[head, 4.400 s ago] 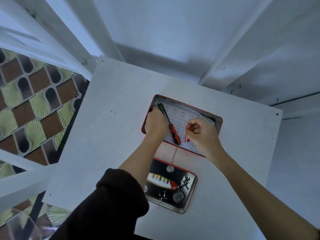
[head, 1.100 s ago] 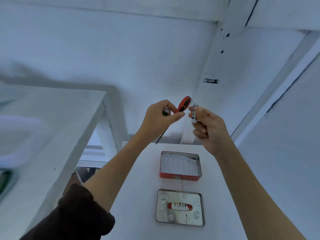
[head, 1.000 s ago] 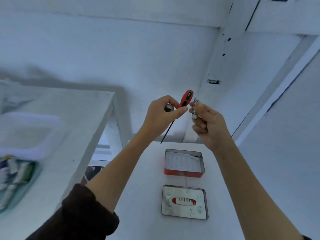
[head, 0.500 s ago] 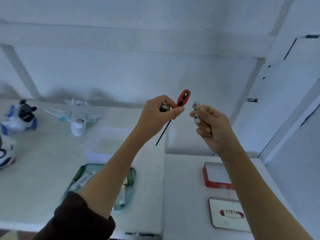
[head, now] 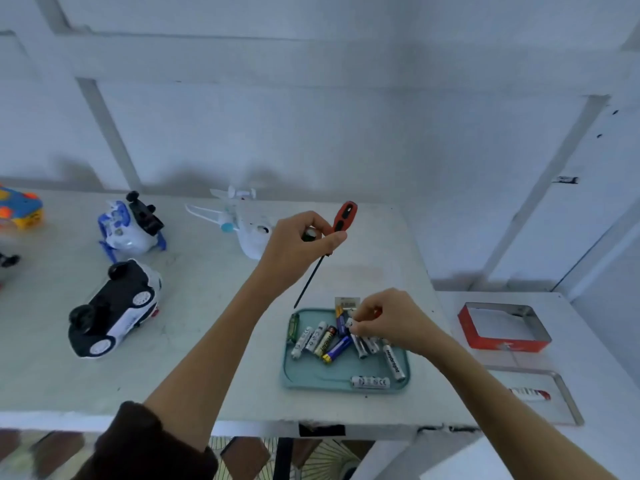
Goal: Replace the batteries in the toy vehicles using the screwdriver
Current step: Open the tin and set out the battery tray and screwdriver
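Note:
My left hand (head: 298, 249) grips a red-handled screwdriver (head: 341, 221) above the table, its dark shaft pointing down toward a teal tray (head: 311, 377). Several batteries (head: 323, 341) lie in that tray. My right hand (head: 388, 320) is low over the tray's far right part, fingers curled and pinching a small battery (head: 350, 323) among the others. A white toy plane (head: 242, 223) sits behind my left hand. A black-and-white toy car (head: 114, 311) lies on its side at the left, with a blue-and-white toy vehicle (head: 130, 225) behind it.
An orange and blue toy (head: 19, 209) sits at the far left edge. On a lower white table to the right stand an open red tin (head: 502, 327) and its lid (head: 554, 400). A white wall runs behind the tables.
The view swung left from the tin to the toy table. My right hand dropped from chest height down into the battery tray. My left hand kept hold of the screwdriver.

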A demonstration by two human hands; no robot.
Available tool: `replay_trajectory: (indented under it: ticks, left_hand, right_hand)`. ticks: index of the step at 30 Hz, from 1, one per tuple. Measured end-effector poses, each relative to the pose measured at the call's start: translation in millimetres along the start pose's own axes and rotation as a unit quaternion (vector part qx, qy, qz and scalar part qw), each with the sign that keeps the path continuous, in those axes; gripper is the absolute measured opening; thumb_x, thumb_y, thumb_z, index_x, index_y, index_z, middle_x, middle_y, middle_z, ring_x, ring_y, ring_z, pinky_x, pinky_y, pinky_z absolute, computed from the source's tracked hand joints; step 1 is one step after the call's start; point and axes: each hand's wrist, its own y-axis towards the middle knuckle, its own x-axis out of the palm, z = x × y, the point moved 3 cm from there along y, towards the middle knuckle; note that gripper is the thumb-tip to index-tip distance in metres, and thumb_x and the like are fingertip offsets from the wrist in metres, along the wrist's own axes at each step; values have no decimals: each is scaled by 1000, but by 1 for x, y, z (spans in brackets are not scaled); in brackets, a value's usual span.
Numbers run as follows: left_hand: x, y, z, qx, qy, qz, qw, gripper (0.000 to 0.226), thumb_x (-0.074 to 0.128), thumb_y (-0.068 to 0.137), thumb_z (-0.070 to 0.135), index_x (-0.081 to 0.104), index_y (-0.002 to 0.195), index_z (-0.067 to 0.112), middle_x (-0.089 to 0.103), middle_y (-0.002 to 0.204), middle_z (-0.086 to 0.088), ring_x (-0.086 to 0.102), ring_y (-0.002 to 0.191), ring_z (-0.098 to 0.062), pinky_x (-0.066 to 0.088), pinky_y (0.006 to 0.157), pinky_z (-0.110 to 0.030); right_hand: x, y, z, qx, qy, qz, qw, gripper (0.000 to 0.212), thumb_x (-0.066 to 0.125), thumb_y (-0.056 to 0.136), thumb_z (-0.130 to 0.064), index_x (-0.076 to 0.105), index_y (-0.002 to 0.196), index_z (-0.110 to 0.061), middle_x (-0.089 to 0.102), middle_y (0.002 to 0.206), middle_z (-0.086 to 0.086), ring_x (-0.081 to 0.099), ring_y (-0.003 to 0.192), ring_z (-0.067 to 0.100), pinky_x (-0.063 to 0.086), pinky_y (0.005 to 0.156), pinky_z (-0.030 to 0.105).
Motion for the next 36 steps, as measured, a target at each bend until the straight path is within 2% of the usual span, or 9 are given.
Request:
replay_trajectory:
  ticks: [7,10,13,17,20,24,28,33,36]
  left_hand:
    - [-4,-4,-23,-27,15,-30,999,15,70,85,21,62,79,9,58,55,7,44,38,3,32,44,-6]
    - [-3,-5,-30,-41,20,-38,998,17,69,85,20,63,83,5,59,59,2,45,38,4,32,44,-6]
    - [-2,-9,-37,-53,24,-45,997,16,69,85,20,62,81,5,59,60,2,45,38,5,31,44,-5]
    - [0,-11,-42,-55,35,-52,997,16,70,85,20,61,78,8,59,59,2,44,38,4,31,43,-6]
    - [2,-13,-48,-55,56,-56,995,19,71,84,22,64,81,5,60,59,5,44,40,4,32,45,-7]
    - [5,-15,-58,-56,81,-79,992,20,74,81,27,65,78,9,58,57,5,45,49,-5,39,56,-22]
    - [16,-21,-52,-25,114,-134,984,17,75,79,25,64,74,13,51,53,10,37,45,-1,32,52,-17]
    - [24,-28,-45,14,109,-147,983,13,73,82,21,63,79,14,44,47,14,39,43,1,30,48,-11]
    - [21,-29,-42,22,72,-65,995,14,60,92,19,51,101,14,43,62,8,39,47,1,34,50,-11]
  right_hand:
    - [8,-2,-9,-2,-83,38,996,14,73,76,-32,71,80,-19,64,78,-7,56,74,8,46,70,22]
    - [7,3,-6,34,-40,29,998,9,59,87,-19,60,95,-15,55,80,-6,49,69,8,39,59,17]
    - [6,5,-9,17,-31,20,999,19,48,89,-3,61,98,-12,58,90,-4,49,73,6,37,60,11]
    - [10,9,-17,-43,-78,8,996,28,53,84,5,69,101,-11,66,104,1,52,83,5,38,66,5]
    - [11,12,-16,-51,-82,38,995,25,56,84,2,69,102,-10,68,102,2,55,83,6,38,65,0]
    - [2,9,-18,-55,34,152,986,15,51,94,-19,61,102,-12,68,90,4,61,73,9,49,69,14]
    - [-2,4,-27,-29,182,116,976,41,47,86,-49,54,106,-14,66,78,4,58,52,12,48,48,18]
    - [-4,2,-23,-16,251,117,961,21,58,89,-26,60,92,-5,60,60,5,47,42,9,38,40,17]
    - [-13,0,-15,12,318,174,932,16,56,90,-19,58,89,-3,59,59,4,44,42,9,36,39,17]
